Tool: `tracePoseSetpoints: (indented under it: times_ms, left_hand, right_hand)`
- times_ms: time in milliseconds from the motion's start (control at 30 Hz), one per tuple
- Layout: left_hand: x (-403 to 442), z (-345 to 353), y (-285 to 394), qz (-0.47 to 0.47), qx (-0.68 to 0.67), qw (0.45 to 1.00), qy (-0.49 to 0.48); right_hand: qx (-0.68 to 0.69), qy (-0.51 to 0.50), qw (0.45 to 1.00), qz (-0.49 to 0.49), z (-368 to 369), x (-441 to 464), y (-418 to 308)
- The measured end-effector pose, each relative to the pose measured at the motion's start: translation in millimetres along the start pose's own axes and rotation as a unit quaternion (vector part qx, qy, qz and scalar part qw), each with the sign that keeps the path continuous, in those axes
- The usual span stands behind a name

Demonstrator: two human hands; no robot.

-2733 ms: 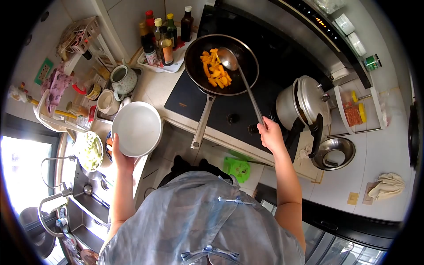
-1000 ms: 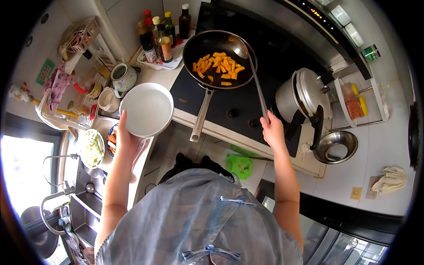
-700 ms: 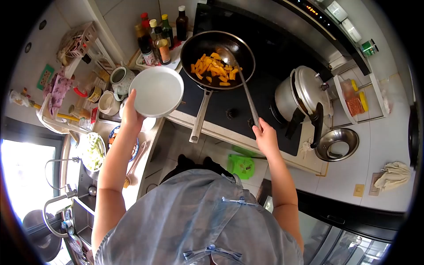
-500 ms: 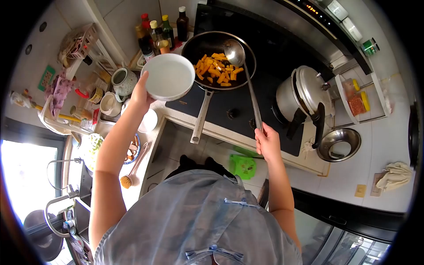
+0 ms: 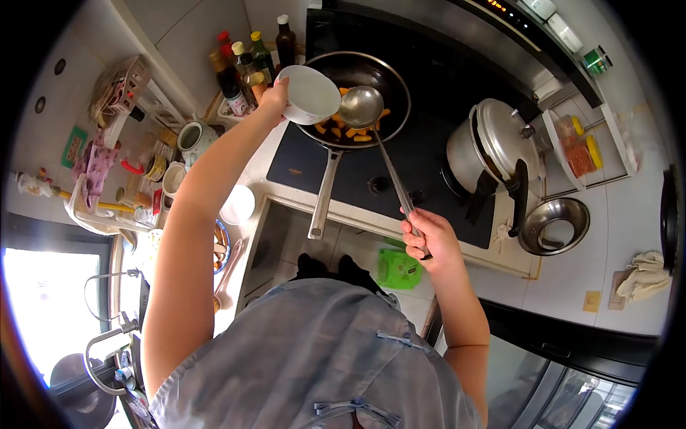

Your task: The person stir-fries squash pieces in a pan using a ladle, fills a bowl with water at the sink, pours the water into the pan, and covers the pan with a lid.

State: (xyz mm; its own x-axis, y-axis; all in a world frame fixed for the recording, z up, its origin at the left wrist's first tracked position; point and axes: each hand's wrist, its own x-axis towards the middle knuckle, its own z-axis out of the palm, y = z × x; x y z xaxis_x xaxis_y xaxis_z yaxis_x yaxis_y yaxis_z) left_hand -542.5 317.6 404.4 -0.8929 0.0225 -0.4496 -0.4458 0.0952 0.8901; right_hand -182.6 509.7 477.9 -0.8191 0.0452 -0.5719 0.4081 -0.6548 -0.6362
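My left hand (image 5: 275, 99) grips a white bowl (image 5: 312, 93) by its left side, tilted over the left part of the wok (image 5: 394, 70). Wrapped round the handle of a metal ladle (image 5: 361, 107), my right hand (image 5: 431, 238) is closed in front of the stove. The ladle's round head hangs over the wok, close to the bowl's rim. Orange food strips (image 5: 363, 136) lie in the wok, partly hidden by the ladle and the bowl. The wok's long handle (image 5: 326, 193) points toward me.
A pressure cooker (image 5: 493, 143) stands on the right of the black stove (image 5: 304, 161). Several sauce bottles (image 5: 259, 61) are behind my left hand. A metal basin (image 5: 554, 227) sits on the right counter. A white bowl (image 5: 238, 205) lies below my left forearm.
My left hand has moved the bowl right, over the wok's edge. The ladle's head has shifted left and toward me, and my right hand has come lower and closer.
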Motion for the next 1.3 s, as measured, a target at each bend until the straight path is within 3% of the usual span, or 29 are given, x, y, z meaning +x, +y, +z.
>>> tracePoseSetpoints:
  times_ms: [367, 700, 800, 900, 1300]
  left_hand:
    - [63, 40, 9, 0.102, 0.276, 0.954, 0.060]
    - [31, 49, 63, 0.122, 0.399, 0.907, 0.060]
    - [19, 51, 69, 0.184, 0.433, 0.877, 0.097]
    - [2, 52, 76, 0.187, 0.447, 0.868, 0.106]
    - [-54, 50, 95, 0.421, 0.546, 0.706, 0.167]
  right_hand:
    - [0.034, 0.027, 0.999, 0.015, 13, 0, -12]
    - [0.030, 0.013, 0.999, 0.003, 6, -1, -13]
    - [0.018, 0.014, 1.000, -0.003, 4, 0, -10]
    - [0.010, 0.007, 1.000, -0.010, 1, 0, -7]
    - [-0.079, 0.021, 0.994, -0.068, 0, -10, -2]
